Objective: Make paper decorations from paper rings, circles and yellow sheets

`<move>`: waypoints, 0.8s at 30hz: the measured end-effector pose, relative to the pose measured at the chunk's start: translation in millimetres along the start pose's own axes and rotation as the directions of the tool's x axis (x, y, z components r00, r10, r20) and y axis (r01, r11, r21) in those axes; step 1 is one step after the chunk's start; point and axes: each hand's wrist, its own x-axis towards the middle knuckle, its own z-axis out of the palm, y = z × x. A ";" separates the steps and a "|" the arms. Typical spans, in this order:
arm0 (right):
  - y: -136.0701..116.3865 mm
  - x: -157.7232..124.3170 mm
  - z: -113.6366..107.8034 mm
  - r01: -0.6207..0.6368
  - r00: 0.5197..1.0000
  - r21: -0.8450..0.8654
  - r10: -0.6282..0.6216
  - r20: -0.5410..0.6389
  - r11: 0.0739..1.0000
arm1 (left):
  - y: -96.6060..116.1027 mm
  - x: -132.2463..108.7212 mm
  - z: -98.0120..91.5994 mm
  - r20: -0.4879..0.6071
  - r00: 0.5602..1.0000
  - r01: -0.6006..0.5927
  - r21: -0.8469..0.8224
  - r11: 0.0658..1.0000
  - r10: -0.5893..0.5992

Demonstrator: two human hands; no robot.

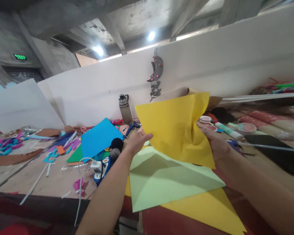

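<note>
A bright yellow sheet, perhaps felt or paper, is held up between my two hands, creased and bent toward its right side. My left hand pinches its left edge, thumb in front. At the right edge, my right hand grips it, with most fingers hidden. Beneath it lies a pale green sheet, overlapping a second yellow sheet on the table near my body.
Left of my arm are blue sheets, a power strip with a plugged white charger and cable, and scraps. A bottle stands by the white partition. At right lie a glue stick and a black flat object.
</note>
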 end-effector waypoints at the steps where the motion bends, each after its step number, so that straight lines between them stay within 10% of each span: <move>1: 2.1 0.6 1.5 -0.041 0.999 0.034 0.041 0.009 0.999 | -1.2 -0.8 3.9 -0.063 0.997 0.040 -0.027 0.999 -0.042; 9: 1.7 22.3 -31.2 0.033 0.973 0.245 0.025 -0.230 0.969 | 20.1 -1.5 -6.8 -0.354 0.934 -0.047 -0.225 0.973 -0.037; 15: 1.8 25.6 -38.0 0.000 0.991 -0.099 -0.013 -0.133 0.995 | 26.9 -2.3 -16.3 -0.388 0.921 -0.095 -0.168 0.981 0.022; 24: -2.3 8.9 -7.7 0.186 0.981 -0.521 -0.182 0.060 0.833 | 31.8 -11.1 -20.4 -0.028 0.995 0.097 0.225 0.970 -0.093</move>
